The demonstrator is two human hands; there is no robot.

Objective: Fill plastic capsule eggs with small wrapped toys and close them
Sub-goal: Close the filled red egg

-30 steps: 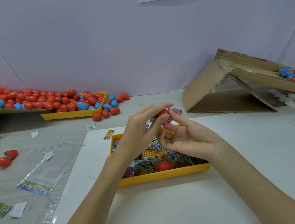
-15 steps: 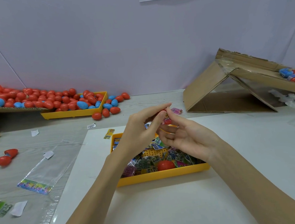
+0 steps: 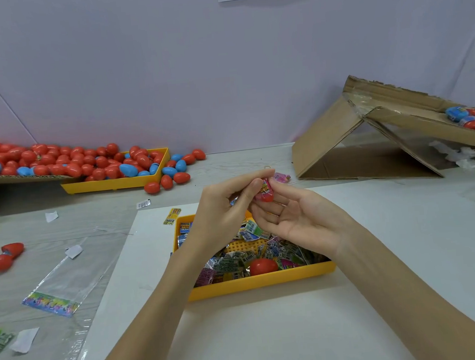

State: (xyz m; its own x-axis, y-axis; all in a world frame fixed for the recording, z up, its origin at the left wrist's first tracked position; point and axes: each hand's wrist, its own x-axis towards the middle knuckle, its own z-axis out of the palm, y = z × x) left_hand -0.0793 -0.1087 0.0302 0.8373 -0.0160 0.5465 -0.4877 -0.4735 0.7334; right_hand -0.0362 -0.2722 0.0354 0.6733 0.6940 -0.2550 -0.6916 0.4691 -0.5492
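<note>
At far left, a heap of red and blue plastic capsule eggs point(image 3: 91, 164) spills over a yellow plastic tray point(image 3: 116, 184). The left hand point(image 3: 222, 212) pinches a pink wrapped toy point(image 3: 263, 189) into a red capsule half point(image 3: 267, 197), which the right hand point(image 3: 297, 220) grips with curled fingertips above a yellow tray of toy packets point(image 3: 257, 283).

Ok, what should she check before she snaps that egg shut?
1. Egg half held between both hands: ok.
2. Pink toy packet sits at the egg half: ok.
3. Packet pushed fully inside: not ok, it sticks out the top.
4. Left hand pinches the packet: ok.
5. Right hand has the matching half ready: cannot tell.
6. More packets wait in the yellow tray: ok.
</note>
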